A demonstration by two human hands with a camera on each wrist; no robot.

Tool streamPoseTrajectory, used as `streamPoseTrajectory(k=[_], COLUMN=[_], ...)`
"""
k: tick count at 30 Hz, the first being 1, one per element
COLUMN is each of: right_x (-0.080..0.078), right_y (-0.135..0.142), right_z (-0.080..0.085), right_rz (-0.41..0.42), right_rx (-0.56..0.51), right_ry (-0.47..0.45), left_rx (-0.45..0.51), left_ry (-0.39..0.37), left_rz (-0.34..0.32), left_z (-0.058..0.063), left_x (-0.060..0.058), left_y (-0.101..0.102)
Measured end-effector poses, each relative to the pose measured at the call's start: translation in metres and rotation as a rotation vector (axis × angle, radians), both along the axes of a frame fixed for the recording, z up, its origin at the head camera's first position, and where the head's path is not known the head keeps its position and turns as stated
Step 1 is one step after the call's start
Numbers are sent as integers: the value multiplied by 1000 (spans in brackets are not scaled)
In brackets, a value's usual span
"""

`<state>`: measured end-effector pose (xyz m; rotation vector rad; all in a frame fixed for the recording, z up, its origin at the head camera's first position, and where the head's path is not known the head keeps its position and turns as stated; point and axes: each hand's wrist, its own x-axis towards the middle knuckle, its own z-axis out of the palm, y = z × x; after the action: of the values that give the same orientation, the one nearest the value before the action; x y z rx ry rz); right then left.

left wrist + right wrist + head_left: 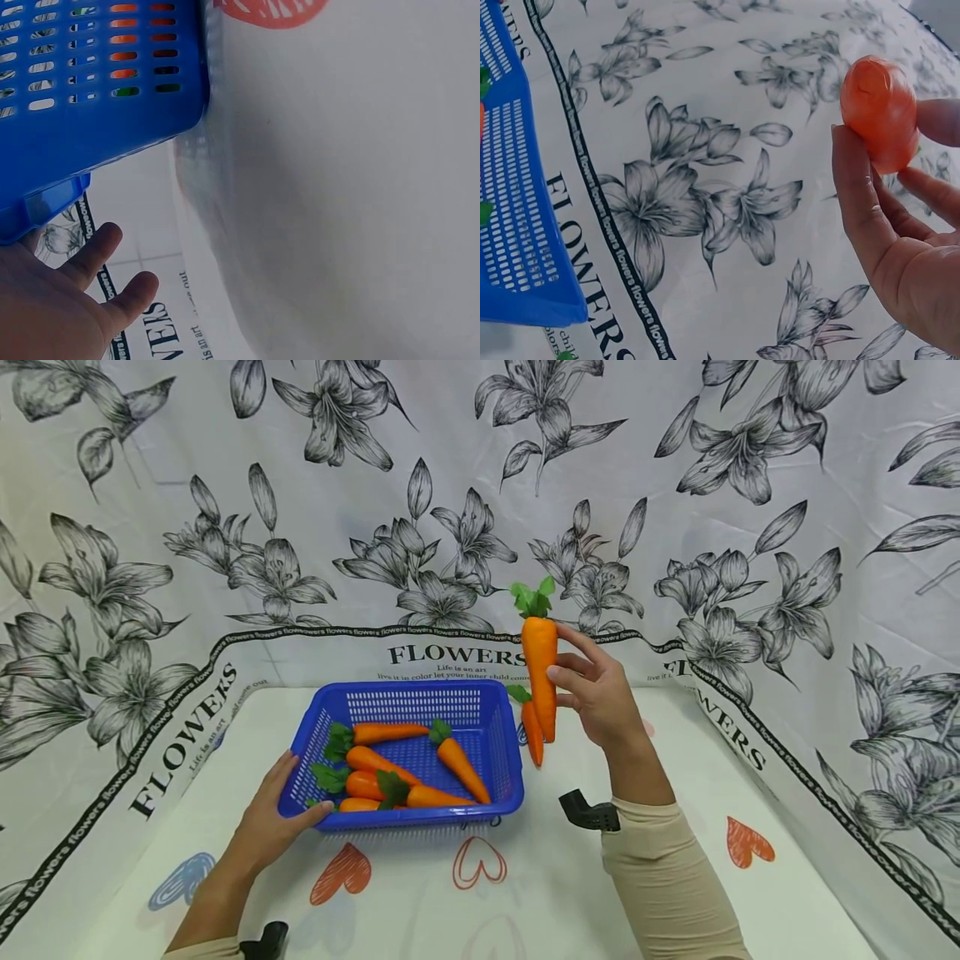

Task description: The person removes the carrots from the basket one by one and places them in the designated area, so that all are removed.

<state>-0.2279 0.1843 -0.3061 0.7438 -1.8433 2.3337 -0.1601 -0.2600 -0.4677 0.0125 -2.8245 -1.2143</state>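
My right hand [600, 693] pinches an orange carrot [540, 668] between thumb and fingers, leafy green top up, to the right of the basket. In the right wrist view this carrot [877, 112] shows end-on. A second carrot [532, 735] lies just right of the basket, partly hidden behind the held one. My left hand [273, 810] rests at the near left corner of the blue basket [517, 777], its thumb across the front rim. Its fingers [97, 255] extend straight beside the basket's wall in the left wrist view. Several carrots [462, 768] with green tops lie inside the basket.
The white table [555, 893] has printed hearts. A white cloth [450, 435] with black flower drawings and lettering hangs behind and along both sides. Black wrist mounts [588, 812] sit on both forearms.
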Motion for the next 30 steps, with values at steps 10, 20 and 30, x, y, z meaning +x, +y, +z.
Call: streamPoseTrajectory(k=[10, 20, 30], right_x=[-4, -13, -24], right_y=[6, 18, 25], right_z=[-5, -14, -25], right_rz=[-48, -119, -169], right_rx=[-7, 2, 14], right_ry=[-23, -67, -120], left_rx=[2, 22, 22], left_ry=[-6, -1, 0], left_rz=[2, -2, 2], left_z=[2, 1, 2], left_x=[0, -2, 0], left_y=[-2, -2, 0])
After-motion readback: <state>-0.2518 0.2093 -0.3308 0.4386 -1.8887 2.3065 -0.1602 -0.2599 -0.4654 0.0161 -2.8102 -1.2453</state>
